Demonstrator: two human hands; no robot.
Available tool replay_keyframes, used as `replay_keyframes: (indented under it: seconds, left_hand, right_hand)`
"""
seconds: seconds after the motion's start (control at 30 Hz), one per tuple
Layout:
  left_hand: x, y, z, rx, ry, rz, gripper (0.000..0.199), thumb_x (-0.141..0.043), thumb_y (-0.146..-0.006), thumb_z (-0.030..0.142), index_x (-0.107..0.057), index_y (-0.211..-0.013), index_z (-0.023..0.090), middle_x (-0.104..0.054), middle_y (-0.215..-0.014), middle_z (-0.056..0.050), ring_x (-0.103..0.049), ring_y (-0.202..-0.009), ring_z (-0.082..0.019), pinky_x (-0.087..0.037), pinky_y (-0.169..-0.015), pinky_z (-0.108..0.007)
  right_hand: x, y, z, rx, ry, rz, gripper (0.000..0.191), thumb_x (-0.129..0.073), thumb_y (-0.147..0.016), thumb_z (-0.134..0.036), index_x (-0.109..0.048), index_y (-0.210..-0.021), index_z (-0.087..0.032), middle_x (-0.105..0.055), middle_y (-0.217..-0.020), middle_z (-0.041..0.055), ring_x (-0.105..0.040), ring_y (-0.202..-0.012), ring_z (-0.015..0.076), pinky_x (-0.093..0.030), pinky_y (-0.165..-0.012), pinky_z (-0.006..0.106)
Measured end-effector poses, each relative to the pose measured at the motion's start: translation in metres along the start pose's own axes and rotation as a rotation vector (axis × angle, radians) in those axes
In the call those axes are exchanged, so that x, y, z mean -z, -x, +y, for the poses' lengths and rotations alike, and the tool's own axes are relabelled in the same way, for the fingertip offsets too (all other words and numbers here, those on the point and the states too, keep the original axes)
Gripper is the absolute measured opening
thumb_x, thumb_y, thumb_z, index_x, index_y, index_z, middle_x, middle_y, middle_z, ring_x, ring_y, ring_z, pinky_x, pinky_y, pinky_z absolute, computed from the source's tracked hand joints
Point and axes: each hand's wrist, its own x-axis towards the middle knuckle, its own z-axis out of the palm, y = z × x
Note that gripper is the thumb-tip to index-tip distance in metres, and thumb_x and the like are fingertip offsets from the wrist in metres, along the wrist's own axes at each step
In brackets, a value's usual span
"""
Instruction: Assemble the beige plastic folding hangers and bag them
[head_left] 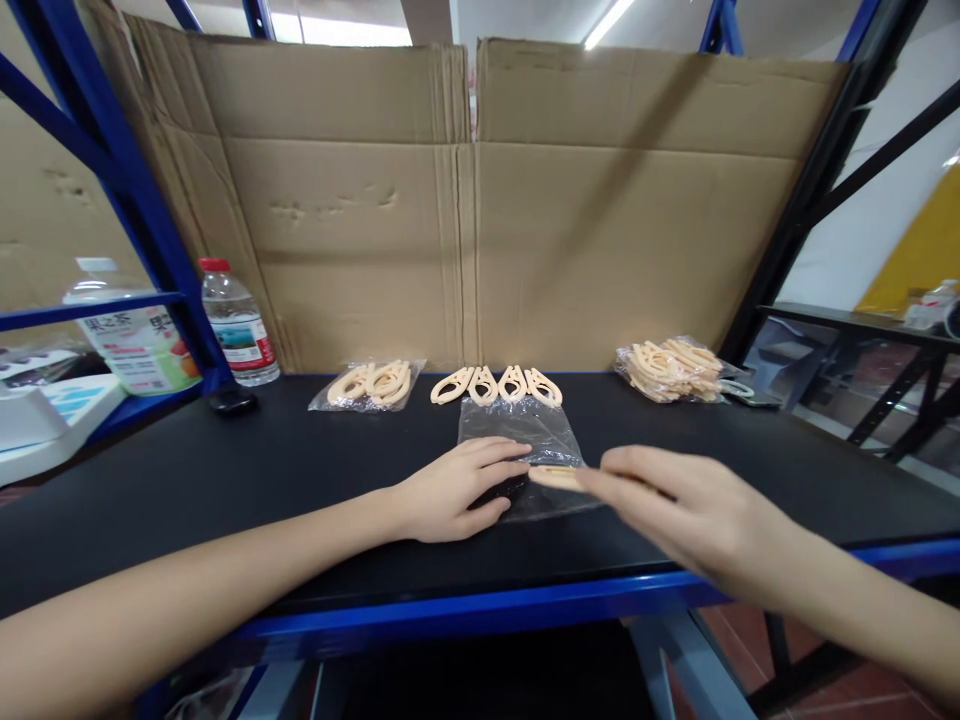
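Observation:
My left hand (pixel 463 490) lies on the near left part of a clear plastic bag (pixel 529 425), its fingers stretched out and apart. My right hand (pixel 686 505) is closed on a beige plastic clip (pixel 556 477), held low over the near end of the bag. The tip of that clip points left, close to my left fingertips; whether it is inside the bag's mouth I cannot tell. Just beyond the bag, several loose beige clips (pixel 513 384) are lined up in a row.
A bag of beige clips (pixel 370 385) lies at the back left, a fuller one (pixel 669 369) at the back right. A red-capped water bottle (pixel 238 325) and a small black object (pixel 232 401) stand left. Cardboard (pixel 360 240) walls the back of the black table (pixel 315 455).

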Motion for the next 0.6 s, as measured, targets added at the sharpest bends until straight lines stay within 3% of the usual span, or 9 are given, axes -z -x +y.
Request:
replay_keyframes:
  seconds: [0.1,0.17,0.23,0.37,0.5,0.6]
  left_hand:
    - [0.0,0.0,0.001,0.005,0.014,0.019,0.047,-0.048,-0.089,0.024,-0.042,-0.135,0.018,-0.042,-0.145,-0.012,-0.039,-0.132,-0.025,-0.033,-0.11,-0.047]
    - [0.0,-0.001,0.001,-0.001,0.033,0.028,0.049,-0.047,-0.089,0.024,-0.039,-0.137,0.017,-0.042,-0.144,-0.013,-0.04,-0.132,-0.025,-0.034,-0.109,-0.047]
    - [0.0,0.0,0.001,-0.014,0.049,0.035,0.053,-0.048,-0.088,0.023,-0.035,-0.139,0.017,-0.042,-0.144,-0.014,-0.04,-0.132,-0.025,-0.034,-0.109,-0.047]
    - [0.0,0.0,0.0,-0.024,0.042,0.033,0.058,-0.049,-0.086,0.022,-0.031,-0.141,0.016,-0.04,-0.145,-0.016,-0.037,-0.134,-0.027,-0.033,-0.109,-0.048]
    - [0.0,-0.001,0.001,0.002,0.042,0.025,0.063,-0.051,-0.084,0.022,-0.027,-0.142,0.016,-0.036,-0.147,-0.017,-0.035,-0.135,-0.028,-0.032,-0.109,-0.049]
    - [0.002,-0.003,0.003,-0.007,0.073,0.046,0.059,-0.053,-0.082,0.02,-0.033,-0.138,0.015,-0.039,-0.145,-0.017,-0.038,-0.132,-0.029,-0.034,-0.108,-0.048]
  right_hand:
    - [-0.014,-0.008,-0.024,0.123,0.168,-0.028,0.03,-0.039,-0.092,-0.007,-0.061,-0.113,-0.007,-0.064,-0.082,0.0104,-0.06,-0.067,0.0176,-0.05,-0.052,0.027]
    - [-0.029,-0.013,-0.032,0.164,0.286,-0.066,0.03,-0.041,-0.088,-0.005,-0.063,-0.108,-0.003,-0.065,-0.087,0.0151,-0.061,-0.072,0.0217,-0.053,-0.055,0.032]
    - [-0.045,-0.017,-0.035,0.16,0.361,-0.127,0.032,-0.043,-0.085,-0.004,-0.062,-0.11,0.0,-0.065,-0.094,0.0191,-0.062,-0.078,0.0254,-0.055,-0.058,0.035]
    - [-0.068,-0.028,-0.036,0.061,0.438,-0.213,0.033,-0.049,-0.079,-0.004,-0.063,-0.108,0.003,-0.065,-0.093,0.0211,-0.062,-0.072,0.0254,-0.052,-0.047,0.03]
    - [-0.07,-0.05,-0.038,-0.018,0.479,-0.307,0.025,-0.055,-0.075,-0.001,-0.068,-0.096,0.002,-0.068,-0.084,0.0215,-0.063,-0.072,0.0277,-0.052,-0.054,0.035]
    - [-0.065,-0.072,-0.04,0.023,0.405,-0.468,0.014,-0.058,-0.077,-0.004,-0.072,-0.078,-0.007,-0.069,-0.076,0.018,-0.064,-0.08,0.0312,-0.05,-0.068,0.043]
